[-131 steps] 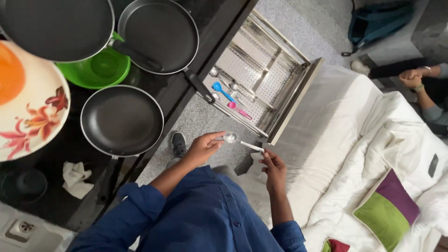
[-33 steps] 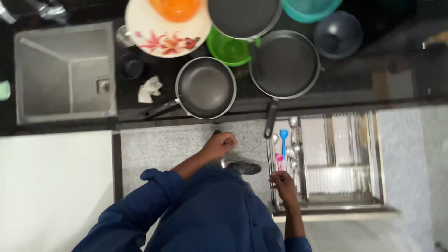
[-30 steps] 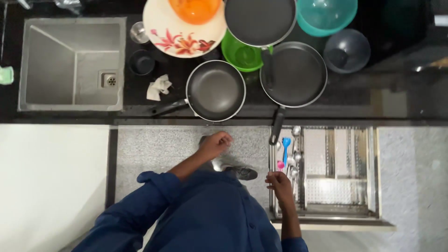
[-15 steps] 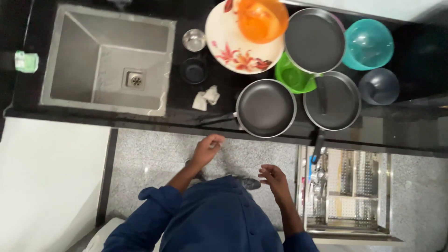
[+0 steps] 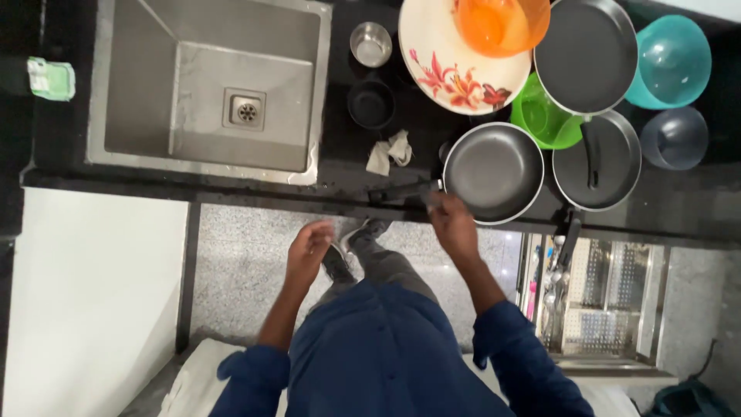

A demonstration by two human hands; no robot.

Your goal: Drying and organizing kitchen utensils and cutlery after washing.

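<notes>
Along the top of the view runs the black stone worktop (image 5: 363,174), with the square stainless steel sink (image 5: 208,85) set into it at about ten o'clock. At twelve o'clock lies the round cream plate with red flowers (image 5: 451,73), carrying the orange plastic bowl (image 5: 502,22). Just right of them, at one o'clock, sits one dark non-stick pan (image 5: 585,50), and a second dark pan (image 5: 598,158) lies below it with its handle pointing toward six o'clock. Between them shows the green plastic bowl (image 5: 540,120). Far out at two o'clock are the teal bowl (image 5: 670,62) and the smoky grey bowl (image 5: 674,137).

Near the worktop's front edge, right of centre, sits the dark frying pan with the long black handle (image 5: 494,171); its handle points toward nine o'clock along the edge. The right hand (image 5: 451,224) reaches up to that handle, fingers curled at or over its end, though blur hides whether the grip is closed. The left hand (image 5: 309,249) hangs over the speckled floor at about seven o'clock from the pan, loosely open and holding nothing.

At four o'clock the open steel cutlery drawer (image 5: 610,309) shows. Smaller things lie between sink and pan: the small dark cup (image 5: 372,104), the little steel cup (image 5: 371,44) and the crumpled white tissue (image 5: 390,150).
</notes>
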